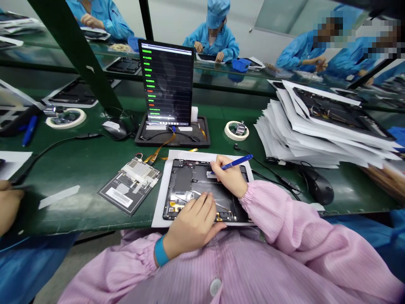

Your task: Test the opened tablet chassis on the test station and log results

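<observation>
An opened tablet housing point(183, 179) with its inner parts showing lies on a white paper sheet point(160, 207) in front of me. My right hand point(229, 175) grips a blue pen point(238, 162), its tip down at a small white label point(211, 174) inside the housing. Stretched out flat, my left hand point(196, 219) rests on the housing's near edge, with a blue band on the wrist. Left of the housing sits a circuit board with a battery pack point(129, 185); orange flex cables point(161, 147) run from it towards the upright screen point(167, 84).
A tall stack of papers and tablet housings point(316, 122) stands at right, near a black mouse point(316, 183) and cables. Tape rolls point(236, 131) lie behind. A strip of tape point(59, 196) is stuck at left, near another person's hand point(9, 207). Co-workers in blue sit opposite.
</observation>
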Demonstrator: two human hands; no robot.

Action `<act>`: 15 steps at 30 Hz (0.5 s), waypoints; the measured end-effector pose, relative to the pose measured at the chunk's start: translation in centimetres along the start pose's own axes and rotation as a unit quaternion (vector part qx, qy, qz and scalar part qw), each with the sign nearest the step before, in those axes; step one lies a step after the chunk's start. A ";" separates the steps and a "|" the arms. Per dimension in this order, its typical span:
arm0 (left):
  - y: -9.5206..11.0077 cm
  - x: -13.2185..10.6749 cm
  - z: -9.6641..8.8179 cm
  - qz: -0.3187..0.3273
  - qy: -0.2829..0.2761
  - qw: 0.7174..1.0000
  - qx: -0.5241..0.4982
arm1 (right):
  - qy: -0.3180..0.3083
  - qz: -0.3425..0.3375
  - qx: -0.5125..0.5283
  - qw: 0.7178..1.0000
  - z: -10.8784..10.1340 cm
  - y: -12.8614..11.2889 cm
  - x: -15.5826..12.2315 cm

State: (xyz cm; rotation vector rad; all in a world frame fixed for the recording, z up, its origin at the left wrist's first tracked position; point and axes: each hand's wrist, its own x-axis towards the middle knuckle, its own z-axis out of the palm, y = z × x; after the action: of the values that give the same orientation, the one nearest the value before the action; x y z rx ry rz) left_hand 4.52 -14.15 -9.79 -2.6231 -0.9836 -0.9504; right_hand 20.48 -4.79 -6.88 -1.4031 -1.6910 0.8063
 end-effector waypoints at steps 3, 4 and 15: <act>0.0 0.0 0.0 0.001 0.000 1.000 0.001 | -0.002 -0.002 -0.008 1.000 0.0 0.0 -0.1; 0.0 0.0 0.0 0.001 -0.001 1.000 0.000 | 0.000 -0.002 -0.010 1.000 0.0 0.0 -0.1; 0.0 0.0 -0.1 0.001 -0.003 1.000 -0.002 | 0.003 -0.002 -0.012 1.000 -0.1 -0.1 -0.1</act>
State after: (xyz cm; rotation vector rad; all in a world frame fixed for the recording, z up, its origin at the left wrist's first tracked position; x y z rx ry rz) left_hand 4.47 -14.19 -9.73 -2.6308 -0.9825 -0.9449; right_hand 20.49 -4.93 -6.73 -1.4174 -1.7038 0.7817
